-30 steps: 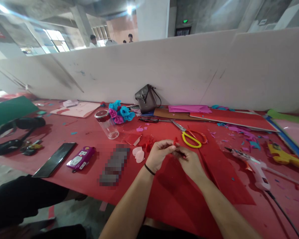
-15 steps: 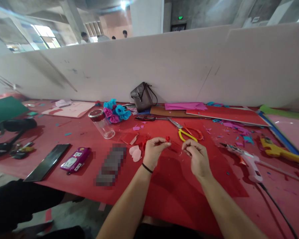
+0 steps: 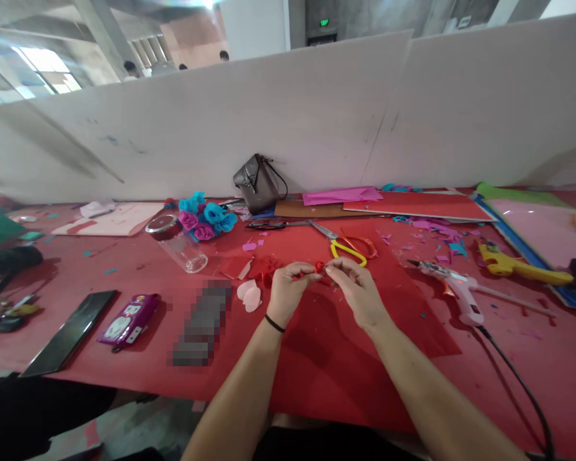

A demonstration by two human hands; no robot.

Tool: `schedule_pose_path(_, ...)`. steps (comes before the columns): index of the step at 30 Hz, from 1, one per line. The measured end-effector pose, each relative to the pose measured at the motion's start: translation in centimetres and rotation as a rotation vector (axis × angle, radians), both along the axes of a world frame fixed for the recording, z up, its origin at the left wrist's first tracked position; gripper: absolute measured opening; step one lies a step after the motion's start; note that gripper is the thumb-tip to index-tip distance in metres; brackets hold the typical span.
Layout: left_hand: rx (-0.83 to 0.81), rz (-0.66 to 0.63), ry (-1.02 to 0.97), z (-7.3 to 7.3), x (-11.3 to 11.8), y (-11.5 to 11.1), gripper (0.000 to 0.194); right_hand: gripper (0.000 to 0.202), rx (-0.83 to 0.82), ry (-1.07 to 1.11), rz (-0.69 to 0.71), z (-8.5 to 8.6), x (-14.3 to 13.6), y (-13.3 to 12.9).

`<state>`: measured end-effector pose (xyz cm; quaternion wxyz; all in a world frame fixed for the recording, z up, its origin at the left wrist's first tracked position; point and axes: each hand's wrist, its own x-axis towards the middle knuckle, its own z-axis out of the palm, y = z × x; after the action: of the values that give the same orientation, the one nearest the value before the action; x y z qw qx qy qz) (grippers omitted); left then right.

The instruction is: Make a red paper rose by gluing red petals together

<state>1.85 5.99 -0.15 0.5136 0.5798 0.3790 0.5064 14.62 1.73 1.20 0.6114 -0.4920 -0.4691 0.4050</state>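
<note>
My left hand (image 3: 288, 293) pinches a small red paper flower (image 3: 319, 266) between thumb and fingertips, above the red sheet (image 3: 326, 346). From the other side, my right hand (image 3: 360, 294) has its thumb and fingers closed at the flower's edge. Red paper scraps (image 3: 267, 274) lie just beyond my left hand, and pale pink petal-shaped pieces (image 3: 250, 296) are to its left. Scissors (image 3: 349, 251) with yellow and orange handles rest a little beyond my right hand. The flower is partly covered by my fingers.
To the right lie a pink glue gun (image 3: 468, 301) with a cord and a yellow glue gun (image 3: 513, 264). A clear jar (image 3: 187, 253), blue and pink paper flowers (image 3: 206, 221), a purple device (image 3: 129, 322) and a dark bag (image 3: 258, 187) stand or lie leftward and behind.
My right hand has moved left to meet the red flower in my left hand; before, the hands were apart. The camera view has shifted slightly to the right.
</note>
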Motion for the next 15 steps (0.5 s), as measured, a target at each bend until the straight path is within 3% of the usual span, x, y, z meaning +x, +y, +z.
schedule_pose_path(4,0.074,-0.014,0.032,-0.6,0.0,0.2,0.005,0.019,-0.042,0.035,0.018,-0.3,0.2,0.2)
schedule_pose_path(8,0.203,0.063,0.14,-1.1,-0.2,0.5,0.004,0.017,-0.062,0.057,0.012,-0.5,0.1,0.2)
schedule_pose_path(15,0.329,0.107,0.257,-1.2,-0.3,0.6,0.014,0.018,-0.04,-0.03,-0.013,-0.1,0.1,0.2)
